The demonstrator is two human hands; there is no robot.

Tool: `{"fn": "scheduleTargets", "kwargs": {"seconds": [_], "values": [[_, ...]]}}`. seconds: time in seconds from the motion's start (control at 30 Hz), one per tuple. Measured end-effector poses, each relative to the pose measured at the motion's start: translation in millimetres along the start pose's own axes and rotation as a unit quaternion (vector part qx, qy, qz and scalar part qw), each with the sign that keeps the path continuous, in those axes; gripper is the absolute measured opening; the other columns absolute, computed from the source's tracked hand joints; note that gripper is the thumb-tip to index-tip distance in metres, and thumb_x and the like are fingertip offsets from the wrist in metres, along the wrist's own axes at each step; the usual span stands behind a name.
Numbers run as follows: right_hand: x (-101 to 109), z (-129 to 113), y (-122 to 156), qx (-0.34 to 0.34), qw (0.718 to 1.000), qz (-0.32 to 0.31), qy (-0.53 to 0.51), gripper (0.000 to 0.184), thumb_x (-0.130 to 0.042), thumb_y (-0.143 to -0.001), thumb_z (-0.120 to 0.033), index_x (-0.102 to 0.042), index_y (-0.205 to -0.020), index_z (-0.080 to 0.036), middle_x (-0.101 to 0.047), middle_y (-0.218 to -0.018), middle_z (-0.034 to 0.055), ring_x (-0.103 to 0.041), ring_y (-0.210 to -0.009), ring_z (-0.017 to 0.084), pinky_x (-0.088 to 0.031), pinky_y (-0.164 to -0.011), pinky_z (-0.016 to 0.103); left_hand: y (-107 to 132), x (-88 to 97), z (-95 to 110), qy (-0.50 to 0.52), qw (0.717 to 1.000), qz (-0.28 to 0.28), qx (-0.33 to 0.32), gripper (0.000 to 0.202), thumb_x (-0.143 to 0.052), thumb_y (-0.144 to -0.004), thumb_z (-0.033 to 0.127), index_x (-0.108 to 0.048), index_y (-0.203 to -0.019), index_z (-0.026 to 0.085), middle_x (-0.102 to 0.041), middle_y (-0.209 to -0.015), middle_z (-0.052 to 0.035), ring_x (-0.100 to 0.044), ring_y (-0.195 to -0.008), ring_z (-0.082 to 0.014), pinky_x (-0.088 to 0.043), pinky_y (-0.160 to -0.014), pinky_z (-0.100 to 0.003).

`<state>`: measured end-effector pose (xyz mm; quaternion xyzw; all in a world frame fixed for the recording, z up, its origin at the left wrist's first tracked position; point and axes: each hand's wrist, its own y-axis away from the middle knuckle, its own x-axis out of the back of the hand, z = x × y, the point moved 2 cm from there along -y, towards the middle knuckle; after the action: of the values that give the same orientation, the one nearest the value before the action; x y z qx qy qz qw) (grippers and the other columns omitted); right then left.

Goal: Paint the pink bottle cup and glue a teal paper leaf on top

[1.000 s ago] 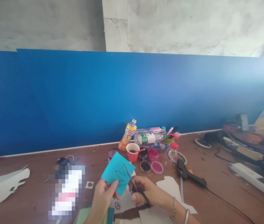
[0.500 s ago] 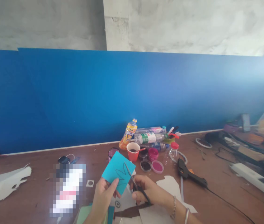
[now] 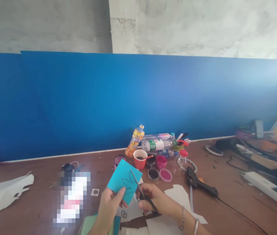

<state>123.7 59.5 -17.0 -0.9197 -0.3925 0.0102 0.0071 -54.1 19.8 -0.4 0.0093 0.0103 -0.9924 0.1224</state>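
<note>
Brown tabletop [image 3: 41, 197] stretches under the left hand [image 3: 111, 201], which pinches a blue paper sheet [image 3: 117, 178] ahead of its palm; the right hand [image 3: 152, 197] grips black-handled scissors [image 3: 141, 192], blades against the sheet beside it. Turning the sheet should help cuts follow the drawn outline [image 3: 128, 188].

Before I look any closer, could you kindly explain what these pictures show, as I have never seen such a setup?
There is no machine here: a person works with two bare hands, and every picture comes from one camera worn on the head, looking forward and down. The left hand holds a sheet of blue paper with a dark pointed outline drawn on it. The right hand holds dark-handled scissors, blades at the paper's right side. On the brown table, beyond the hands, are a red paper cup and a tilted, yellow-labelled plastic bottle. A black glue gun lies to the right.
</note>
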Motion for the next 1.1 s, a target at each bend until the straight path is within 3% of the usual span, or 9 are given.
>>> {"fn": "scheduleTargets", "kwargs": {"seconds": [0.17,0.4,0.57,0.8,1.1], "values": [[-1.7,-2.8,-0.7,0.0,1.0,-0.002,-0.014,0.05,-0.077,-0.062,-0.055,-0.053,-0.083,-0.016,-0.052,-0.068,-0.0049,-0.05,-0.051,0.006,-0.046,-0.049,0.02,-0.6,-0.5,-3.2,0.004,1.0,-0.008,-0.005,0.037,-0.068,-0.065,0.05,-0.068,-0.068,0.014,-0.061,-0.041,-0.0027,-0.052,-0.038,-0.0132,-0.04,-0.043,-0.023],[-1.9,-4.5,1.7,-0.021,1.0,0.008,0.012,0.052,-0.074,-0.063,-0.058,-0.052,-0.084,-0.016,-0.053,-0.061,-0.0055,-0.05,-0.049,0.007,-0.04,-0.045,0.018,0.8,-0.9,-1.0,0.0,1.0,-0.013,-0.001,0.04,-0.068,-0.065,0.052,-0.069,-0.072,0.013,-0.062,-0.042,-0.0038,-0.053,-0.04,-0.0138,-0.041,-0.043,-0.023],[0.4,2.2,2.2,-0.018,1.0,0.007,0.019,0.05,-0.073,-0.066,-0.056,-0.054,-0.087,-0.015,-0.054,-0.062,-0.0046,-0.051,-0.05,0.007,-0.038,-0.046,0.018,2.7,-1.0,4.6,-0.019,1.0,-0.008,0.0,0.036,-0.067,-0.066,0.05,-0.066,-0.063,0.014,-0.061,-0.039,-0.0028,-0.052,-0.04,-0.0136,-0.041,-0.045,-0.024],[0.0,5.2,-0.3,-0.003,1.0,0.001,-0.011,0.049,-0.075,-0.066,-0.054,-0.053,-0.086,-0.016,-0.053,-0.067,-0.0045,-0.051,-0.051,0.007,-0.043,-0.049,0.02,2.1,-1.7,3.7,-0.016,1.0,-0.02,0.003,0.036,-0.066,-0.065,0.05,-0.067,-0.066,0.014,-0.061,-0.041,-0.0027,-0.053,-0.04,-0.0143,-0.041,-0.044,-0.024],[-0.7,1.5,0.2,0.004,1.0,0.001,0.003,0.046,-0.075,-0.067,-0.052,-0.053,-0.086,-0.015,-0.053,-0.067,-0.0037,-0.053,-0.052,0.008,-0.043,-0.047,0.018,4.1,-1.3,5.4,-0.025,0.999,-0.024,0.01,0.032,-0.065,-0.067,0.046,-0.066,-0.062,0.015,-0.06,-0.039,-0.0023,-0.051,-0.04,-0.0144,-0.041,-0.046,-0.025]]}}
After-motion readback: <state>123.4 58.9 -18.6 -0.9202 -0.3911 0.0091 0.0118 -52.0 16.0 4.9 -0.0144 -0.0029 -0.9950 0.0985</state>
